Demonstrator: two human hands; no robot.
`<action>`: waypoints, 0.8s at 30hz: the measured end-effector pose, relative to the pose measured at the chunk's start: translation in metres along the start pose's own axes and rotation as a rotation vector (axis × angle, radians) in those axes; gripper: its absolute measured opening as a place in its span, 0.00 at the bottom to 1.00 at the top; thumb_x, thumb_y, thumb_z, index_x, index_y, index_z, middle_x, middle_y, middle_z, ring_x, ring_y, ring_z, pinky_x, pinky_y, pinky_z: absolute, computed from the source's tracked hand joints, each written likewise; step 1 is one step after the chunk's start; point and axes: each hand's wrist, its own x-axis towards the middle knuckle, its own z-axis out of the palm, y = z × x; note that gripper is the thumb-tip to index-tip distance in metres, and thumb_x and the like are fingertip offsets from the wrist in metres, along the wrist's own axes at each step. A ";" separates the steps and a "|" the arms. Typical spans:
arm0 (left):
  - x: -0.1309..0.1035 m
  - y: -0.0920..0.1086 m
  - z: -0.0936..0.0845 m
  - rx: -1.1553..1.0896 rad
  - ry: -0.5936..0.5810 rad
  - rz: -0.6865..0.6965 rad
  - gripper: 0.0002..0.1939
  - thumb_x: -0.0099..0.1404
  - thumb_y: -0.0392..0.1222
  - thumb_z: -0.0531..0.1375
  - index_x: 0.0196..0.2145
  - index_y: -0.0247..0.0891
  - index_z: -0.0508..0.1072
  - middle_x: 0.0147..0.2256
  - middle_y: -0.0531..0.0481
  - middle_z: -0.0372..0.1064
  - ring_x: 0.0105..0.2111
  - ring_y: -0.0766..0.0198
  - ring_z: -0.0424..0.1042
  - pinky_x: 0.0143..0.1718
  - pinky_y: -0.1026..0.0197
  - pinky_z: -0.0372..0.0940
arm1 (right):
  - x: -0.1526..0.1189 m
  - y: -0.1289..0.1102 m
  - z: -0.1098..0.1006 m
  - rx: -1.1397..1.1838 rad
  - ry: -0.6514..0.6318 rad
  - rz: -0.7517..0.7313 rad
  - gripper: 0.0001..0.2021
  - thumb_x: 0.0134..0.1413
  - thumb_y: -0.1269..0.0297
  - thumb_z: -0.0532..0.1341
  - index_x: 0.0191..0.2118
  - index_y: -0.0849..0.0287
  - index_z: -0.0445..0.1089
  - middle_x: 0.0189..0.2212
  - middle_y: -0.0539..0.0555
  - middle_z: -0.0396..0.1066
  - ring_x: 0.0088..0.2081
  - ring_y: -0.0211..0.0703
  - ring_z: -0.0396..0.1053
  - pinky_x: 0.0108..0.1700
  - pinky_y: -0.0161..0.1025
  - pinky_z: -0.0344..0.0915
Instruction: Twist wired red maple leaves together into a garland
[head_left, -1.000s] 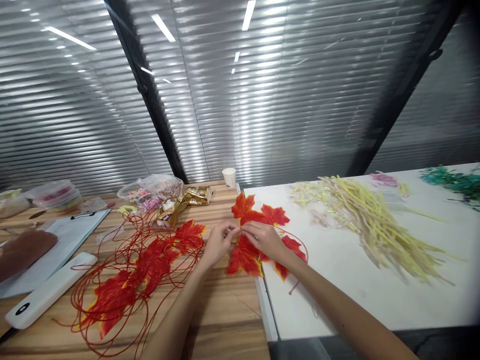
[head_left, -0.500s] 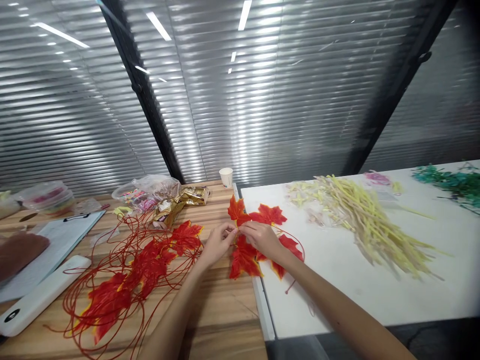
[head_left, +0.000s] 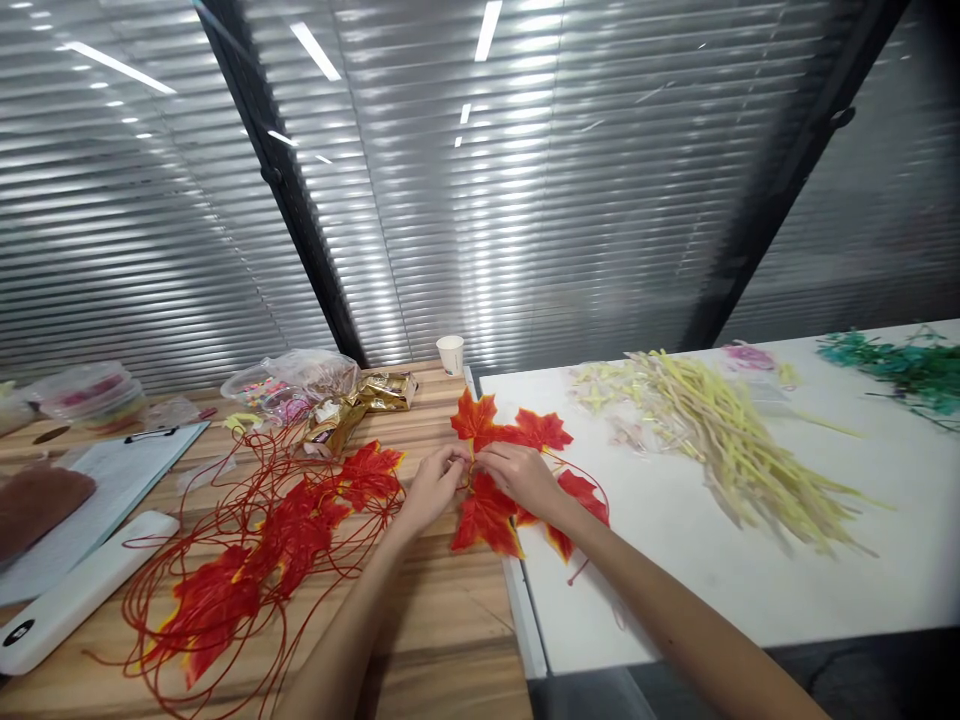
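Note:
Several red maple leaves with yellow edges (head_left: pixel 486 516) lie around my two hands, where the wooden table meets the white one. My left hand (head_left: pixel 436 484) is closed, its fingertips pinched at the leaf stems. From the right, my right hand (head_left: pixel 519 474) meets it, with fingers closed on the same spot over the leaves. What exactly the fingertips hold is too small to make out. A thin red cord (head_left: pixel 598 482) curves round the leaves on the right. To the left, more red leaves (head_left: pixel 300 528) lie in a loose tangle of red cord (head_left: pixel 142 603).
On the wooden table are a white paper cup (head_left: pixel 451 355), gold wrappers (head_left: pixel 388 390), a clipboard (head_left: pixel 142 460), a white device (head_left: pixel 90 590) and plastic tubs (head_left: pixel 90 395). Yellow strips (head_left: pixel 750 450) and green foliage (head_left: pixel 900 365) lie on the white table (head_left: pixel 630 590).
The upper leaf by my fingers has turned and spread a little, and the lower leaf has shifted slightly left. Both hands stay closed at nearly the same place.

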 end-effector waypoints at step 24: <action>0.004 -0.008 -0.004 0.086 0.015 0.046 0.21 0.61 0.54 0.47 0.27 0.33 0.68 0.24 0.49 0.65 0.28 0.65 0.64 0.29 0.65 0.59 | 0.000 -0.001 0.001 0.005 0.008 0.010 0.11 0.58 0.71 0.49 0.35 0.60 0.68 0.29 0.52 0.69 0.30 0.35 0.65 0.31 0.31 0.58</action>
